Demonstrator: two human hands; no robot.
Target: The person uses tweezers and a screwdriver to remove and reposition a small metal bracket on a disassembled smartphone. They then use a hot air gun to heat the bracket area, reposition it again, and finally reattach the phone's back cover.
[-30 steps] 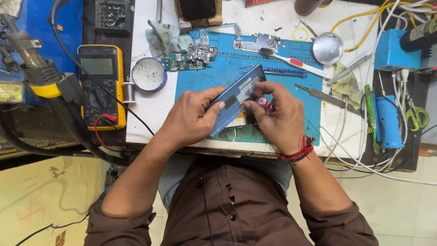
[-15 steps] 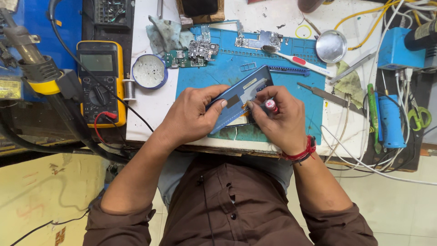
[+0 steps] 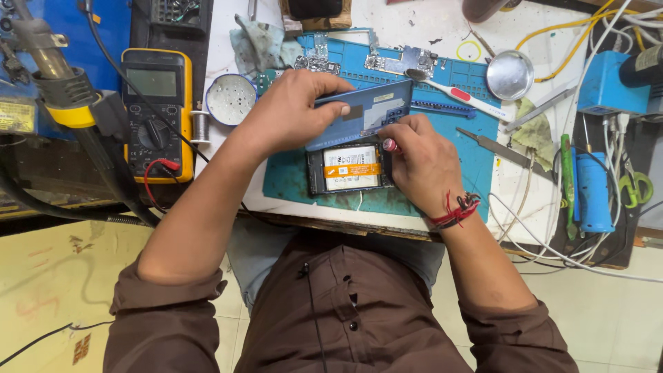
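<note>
Left hand: our fingers pinch the blue back cover, lifted over the opened phone.
Right hand: our fingers grasp a red-tipped tool beside the phone.

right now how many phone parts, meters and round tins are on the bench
back cover in left hand: 1
open phone body by right hand: 1
yellow multimeter: 1
round tins: 2
total: 5
</note>
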